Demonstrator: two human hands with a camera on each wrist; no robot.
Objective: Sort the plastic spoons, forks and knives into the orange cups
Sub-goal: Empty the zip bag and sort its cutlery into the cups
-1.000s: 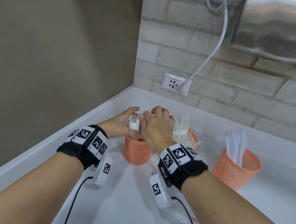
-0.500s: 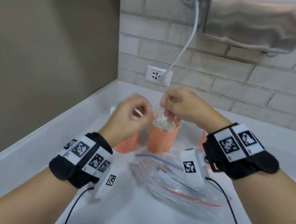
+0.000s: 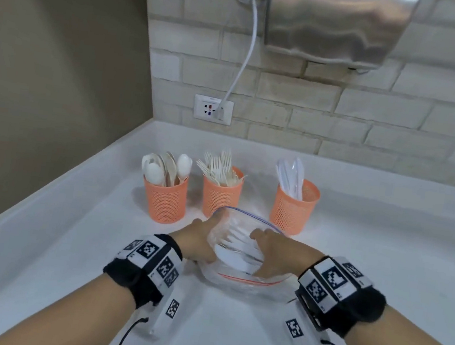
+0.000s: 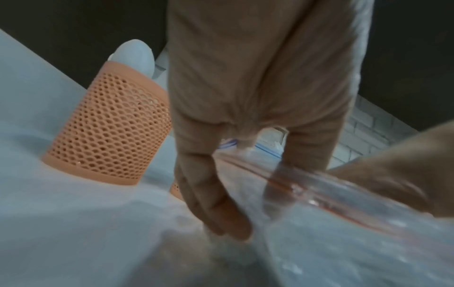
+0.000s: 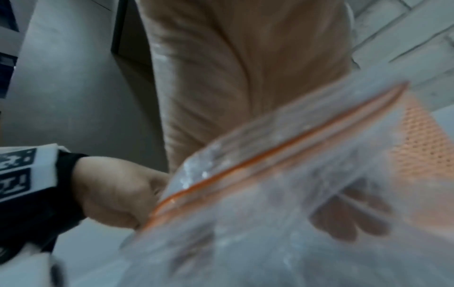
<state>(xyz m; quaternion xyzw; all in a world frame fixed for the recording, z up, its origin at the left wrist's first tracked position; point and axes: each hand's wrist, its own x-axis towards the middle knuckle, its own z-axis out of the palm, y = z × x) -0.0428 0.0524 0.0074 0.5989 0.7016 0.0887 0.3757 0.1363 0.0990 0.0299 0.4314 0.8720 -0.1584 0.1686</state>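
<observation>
- My left hand (image 3: 196,243) grips the left edge of the clear zip bag (image 3: 238,281), fingers curled on its rim; my right hand (image 3: 274,251) reaches into the open mouth, its fingers (image 5: 349,219) bent among the white cutlery (image 3: 234,255) inside; whether they pinch a piece, I cannot tell
- Behind the bag stand three orange cups in a row: spoons (image 3: 164,197), forks (image 3: 220,194), knives (image 3: 293,210)
- All rests on the white tabletop (image 3: 68,232); a brick wall (image 3: 372,119) with an outlet (image 3: 213,109) behind; a plain beige wall (image 3: 57,48) on the left
</observation>
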